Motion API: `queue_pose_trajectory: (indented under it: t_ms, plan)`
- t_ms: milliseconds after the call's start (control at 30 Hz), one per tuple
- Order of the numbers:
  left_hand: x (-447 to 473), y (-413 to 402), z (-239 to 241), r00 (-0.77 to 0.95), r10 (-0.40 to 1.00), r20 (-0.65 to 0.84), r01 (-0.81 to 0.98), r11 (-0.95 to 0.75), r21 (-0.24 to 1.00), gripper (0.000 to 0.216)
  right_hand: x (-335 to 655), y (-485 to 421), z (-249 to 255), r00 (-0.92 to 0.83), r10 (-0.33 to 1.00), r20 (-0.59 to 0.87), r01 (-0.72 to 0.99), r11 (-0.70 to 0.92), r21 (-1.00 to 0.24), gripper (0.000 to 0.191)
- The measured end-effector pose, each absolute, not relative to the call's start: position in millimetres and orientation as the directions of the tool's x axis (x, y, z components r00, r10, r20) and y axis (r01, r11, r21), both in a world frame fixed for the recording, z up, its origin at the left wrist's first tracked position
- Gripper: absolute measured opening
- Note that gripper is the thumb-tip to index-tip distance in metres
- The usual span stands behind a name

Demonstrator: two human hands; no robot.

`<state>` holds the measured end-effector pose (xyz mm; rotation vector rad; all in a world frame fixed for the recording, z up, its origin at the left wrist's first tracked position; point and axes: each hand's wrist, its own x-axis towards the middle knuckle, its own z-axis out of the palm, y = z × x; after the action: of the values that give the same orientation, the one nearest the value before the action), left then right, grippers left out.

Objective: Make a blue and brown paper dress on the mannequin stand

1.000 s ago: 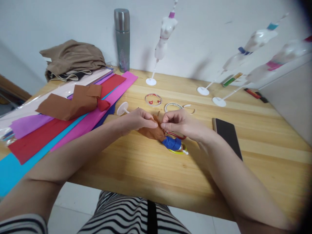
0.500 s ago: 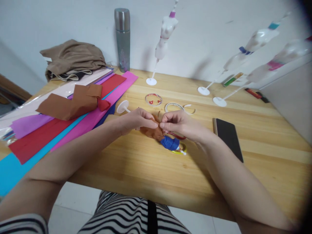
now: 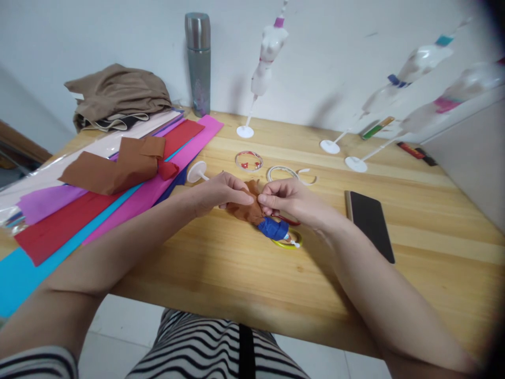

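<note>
Your left hand [image 3: 221,192] and right hand [image 3: 290,199] meet over the middle of the desk [image 3: 244,273], fingertips drawn together on a small doll form wrapped in brown crepe paper [image 3: 248,209]; both hands pinch the brown paper at its upper end, your left thumb and forefinger from one side, your right from the other. Below your right fingers the same figure carries a blue paper wrap [image 3: 273,228], and it lies over a yellow-green ring [image 3: 290,243] and a red ring [image 3: 287,221] on the wood. Just beyond your hands sit a clear tape roll [image 3: 248,161] and a white ring with a loose tail [image 3: 284,172]; a white round stand base [image 3: 197,172] lies beside your left knuckles. Out past your left hand spreads a stack of coloured crepe sheets [image 3: 118,195] with a folded brown piece [image 3: 114,168] on top, and farther off a heap of tan cloth [image 3: 118,97] and a steel flask [image 3: 198,63]. To the outside of your right wrist a dark phone [image 3: 369,223] lies flat. Farther away stand white mannequin busts on stands [image 3: 262,73].
</note>
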<state>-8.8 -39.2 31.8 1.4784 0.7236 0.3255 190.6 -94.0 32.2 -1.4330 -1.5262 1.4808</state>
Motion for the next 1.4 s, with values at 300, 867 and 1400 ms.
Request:
queue_pose_trajectory:
  t_ms: [300,867,1400]
  plan:
    - [-8.0,-38.1,30.8,0.75,0.615,-0.244,0.237,0.094,0.967,0.034,189.1,-94.5,31.8,-0.272,0.923,-0.272,0.303,-0.186,-0.935,0.041]
    - [-8.7,-36.4,27.4,0.769,0.603,-0.214,0.203,0.088,0.975,0.032,190.3,-93.8,23.3,-0.272,0.926,-0.264,0.23,-0.203,-0.952,0.041]
    - [-10.1,-31.9,23.2,0.81,0.555,-0.189,0.172,0.083,0.982,0.037,197.9,-86.8,34.9,-0.177,0.976,-0.129,0.195,-0.094,-0.976,0.044]
